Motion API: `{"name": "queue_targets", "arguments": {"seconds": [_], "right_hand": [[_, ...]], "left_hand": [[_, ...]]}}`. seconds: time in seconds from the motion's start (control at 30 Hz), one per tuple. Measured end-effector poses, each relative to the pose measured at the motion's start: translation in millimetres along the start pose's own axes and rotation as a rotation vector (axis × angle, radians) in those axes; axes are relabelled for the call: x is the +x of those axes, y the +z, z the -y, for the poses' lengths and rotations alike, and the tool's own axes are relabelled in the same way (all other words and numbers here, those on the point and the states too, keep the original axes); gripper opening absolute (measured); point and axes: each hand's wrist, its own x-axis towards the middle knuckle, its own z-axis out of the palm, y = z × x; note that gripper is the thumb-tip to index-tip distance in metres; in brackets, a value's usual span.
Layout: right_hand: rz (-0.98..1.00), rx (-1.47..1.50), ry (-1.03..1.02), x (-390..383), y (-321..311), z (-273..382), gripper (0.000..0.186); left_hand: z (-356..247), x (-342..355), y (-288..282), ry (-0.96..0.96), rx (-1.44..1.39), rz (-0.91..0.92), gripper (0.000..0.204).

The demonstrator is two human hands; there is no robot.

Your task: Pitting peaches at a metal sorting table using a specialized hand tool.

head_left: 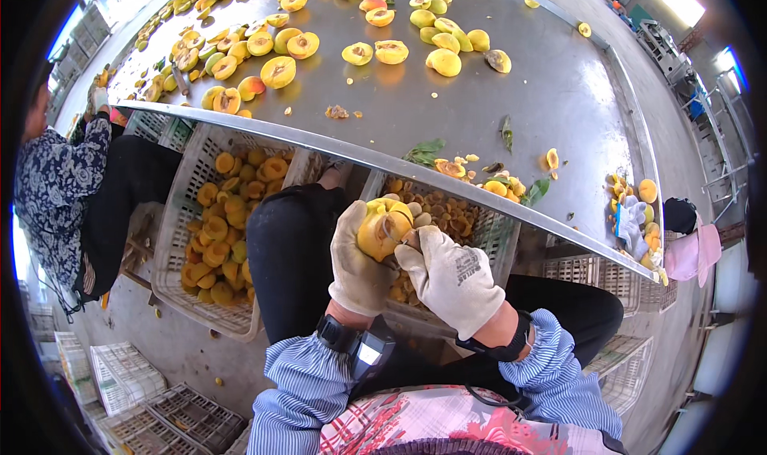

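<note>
My left hand (357, 263), in a pale work glove, is closed around a yellow peach (378, 230) whose cut side shows a brown middle. Gloved too, my right hand (455, 278) is closed, with its thumb and fingertips against the peach's right side. Something small and brown shows at those fingertips; I cannot make out what it is. Both hands are above a crate (499, 243) of brown peach pits (439, 214), between my knees. To its left, a white crate (172, 247) holds many yellow peach halves (217, 230).
A metal table (511, 111) spans the far side, its raised edge just past my hands. Peach halves (280, 71), leaves (426, 150) and scraps lie on it. A glove (631, 219) lies at its right corner. Another person (60, 175) sits at left. Stacked crates (128, 375) stand lower left.
</note>
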Motion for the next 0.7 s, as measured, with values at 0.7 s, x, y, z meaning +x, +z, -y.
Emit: {"name": "queue_targets", "arguments": {"seconds": [0.7], "right_hand": [[0.375,0.232,0.012,22,0,-23,0.035]], "left_hand": [[19,1,-26,0.398,0.737,-0.020,0.030]]}}
